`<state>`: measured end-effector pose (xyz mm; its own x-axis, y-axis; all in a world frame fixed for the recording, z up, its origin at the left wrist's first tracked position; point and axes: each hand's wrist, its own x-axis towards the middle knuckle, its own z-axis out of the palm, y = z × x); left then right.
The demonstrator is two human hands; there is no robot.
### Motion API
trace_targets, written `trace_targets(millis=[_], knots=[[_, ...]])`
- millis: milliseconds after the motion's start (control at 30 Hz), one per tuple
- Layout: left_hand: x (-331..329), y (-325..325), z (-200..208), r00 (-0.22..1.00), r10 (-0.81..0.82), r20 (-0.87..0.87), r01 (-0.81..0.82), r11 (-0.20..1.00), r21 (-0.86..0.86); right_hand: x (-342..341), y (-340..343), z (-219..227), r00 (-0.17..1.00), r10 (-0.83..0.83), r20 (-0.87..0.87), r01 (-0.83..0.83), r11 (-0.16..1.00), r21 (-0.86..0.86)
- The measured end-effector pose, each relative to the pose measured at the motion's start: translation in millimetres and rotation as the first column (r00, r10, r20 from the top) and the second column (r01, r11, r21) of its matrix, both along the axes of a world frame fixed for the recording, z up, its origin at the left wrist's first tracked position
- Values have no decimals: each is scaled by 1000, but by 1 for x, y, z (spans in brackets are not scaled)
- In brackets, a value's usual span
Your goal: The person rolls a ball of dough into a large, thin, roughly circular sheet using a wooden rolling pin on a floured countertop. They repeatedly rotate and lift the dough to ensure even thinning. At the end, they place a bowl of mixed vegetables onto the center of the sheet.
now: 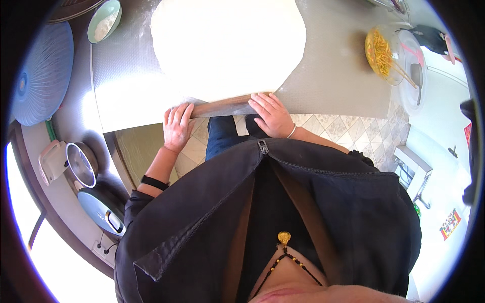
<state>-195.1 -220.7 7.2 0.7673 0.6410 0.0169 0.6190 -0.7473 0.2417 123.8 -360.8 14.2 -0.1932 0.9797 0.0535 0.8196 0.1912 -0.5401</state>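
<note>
A large, thin sheet of pale dough lies spread over the metal worktop, its lower edge reaching a wooden rolling pin at the near side. My left hand is curled over the pin's left end, fingers pointing away from me. Over its right end lies my right hand, fingers bent across the wood and thumb toward the near side. Both palms press from above, and the pin's two ends are hidden under them. Strong glare washes out the dough's surface.
The worktop has its near edge just below the pin. A green bowl of white powder sits far left, beside a blue mesh cover. At right stands a glass bowl of yellow shredded food with chopsticks. A metal bowl is lower left.
</note>
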Motion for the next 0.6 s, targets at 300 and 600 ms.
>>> trace_targets(millis=[300,600], knots=[[37,150,22,975,-168,146,163,986,44,27,123,10,972,-171,160,160,984,82],[124,221,-31,989,142,-45,-132,975,178,66,227,-32,878,-322,353,296,947,126]])
